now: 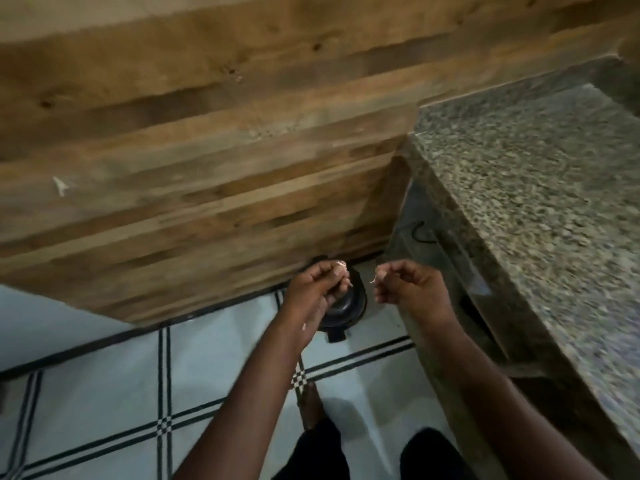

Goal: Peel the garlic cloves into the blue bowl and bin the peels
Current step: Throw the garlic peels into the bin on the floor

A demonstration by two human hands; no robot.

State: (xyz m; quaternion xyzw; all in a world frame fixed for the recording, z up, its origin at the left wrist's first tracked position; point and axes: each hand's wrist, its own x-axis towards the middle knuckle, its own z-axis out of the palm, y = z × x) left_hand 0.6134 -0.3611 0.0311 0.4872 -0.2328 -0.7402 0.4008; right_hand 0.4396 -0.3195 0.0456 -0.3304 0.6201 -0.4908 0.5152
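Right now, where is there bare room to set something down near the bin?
The granite counter on the right shows bare across its visible top. The tiled floor left of the arms is open too. It is crowded at the black bin, where the left hand and right hand hold peels over it.

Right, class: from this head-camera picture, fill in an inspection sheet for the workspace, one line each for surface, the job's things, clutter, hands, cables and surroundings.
Surface: speckled grey granite counter at right; nothing seen on the part in view.
Job's things: small black round bin on the floor, below the hands; pale garlic peels pinched in the left hand; blue bowl and cloves not in view.
Clutter: nothing seen.
Hands: left hand curled round peels over the bin; right hand pinching a thin peel strip.
Cables: dark cord loop against the counter's side.
Surroundings: brown wooden plank panel; white floor tiles with black lines.
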